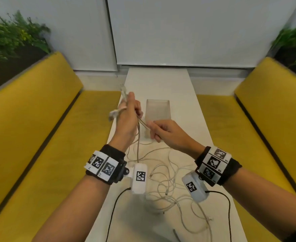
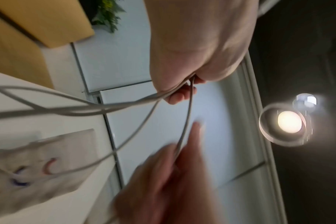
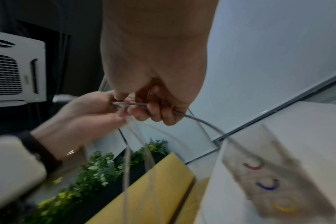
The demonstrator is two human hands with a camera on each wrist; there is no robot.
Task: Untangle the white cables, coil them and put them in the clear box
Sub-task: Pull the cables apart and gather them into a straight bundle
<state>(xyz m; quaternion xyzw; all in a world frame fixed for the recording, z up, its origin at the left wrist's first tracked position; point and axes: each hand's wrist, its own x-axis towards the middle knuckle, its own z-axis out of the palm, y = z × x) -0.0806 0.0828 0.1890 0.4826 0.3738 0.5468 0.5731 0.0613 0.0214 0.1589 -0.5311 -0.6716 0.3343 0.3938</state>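
My left hand (image 1: 135,110) is raised above the table and grips several strands of white cable (image 1: 138,137), with a bundle of loops (image 1: 116,112) sticking out past its fingers. Close to its right, my right hand (image 1: 152,131) pinches one strand that runs to the left hand. In the left wrist view that strand (image 2: 185,121) hangs from the left hand (image 2: 182,91) down to the blurred right hand (image 2: 173,174). The right wrist view shows the right hand (image 3: 142,109) gripping the cable (image 3: 201,121). The clear box (image 1: 158,109) stands upright just behind both hands. Tangled white cable (image 1: 170,182) lies on the white table (image 1: 161,81).
The table is narrow, with yellow benches (image 1: 39,137) (image 1: 266,128) close on both sides. Green plants (image 1: 12,37) stand behind the benches. Black leads (image 1: 115,203) run from the wrist cameras over the table's near end.
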